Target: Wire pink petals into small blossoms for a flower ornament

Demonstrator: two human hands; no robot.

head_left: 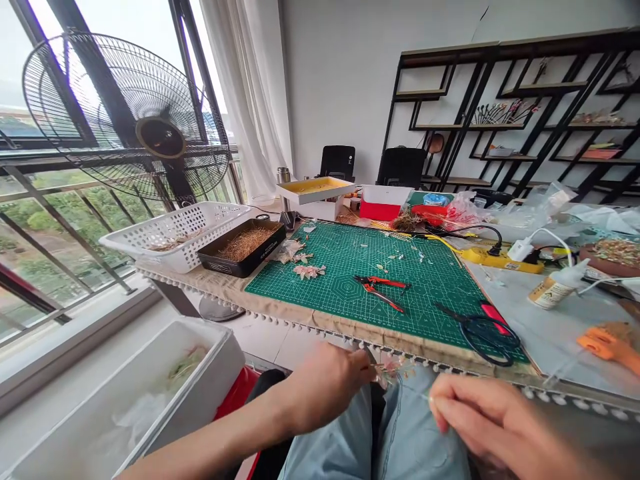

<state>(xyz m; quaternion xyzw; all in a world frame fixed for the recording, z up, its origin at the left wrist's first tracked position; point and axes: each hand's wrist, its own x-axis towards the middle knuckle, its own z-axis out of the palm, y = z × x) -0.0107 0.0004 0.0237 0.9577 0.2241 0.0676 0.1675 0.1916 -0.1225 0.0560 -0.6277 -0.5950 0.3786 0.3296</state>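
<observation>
Above my lap, my left hand is closed on a small spray of pale pink flowers, which sticks out to the right of its fingertips. My right hand is at the right, thumb and fingers pinched together on a thin pale strand; blur hides whether it is thread or wire. The strand runs toward the flower spray. On the green cutting mat beyond my hands lie red-handled pruning shears, dark scissors and another pink flower piece.
A black box of thin brown stems and a white basket stand at the left. A white foam box is beside my left arm. To the right are a yellow power strip, a glue bottle and an orange-handled tool.
</observation>
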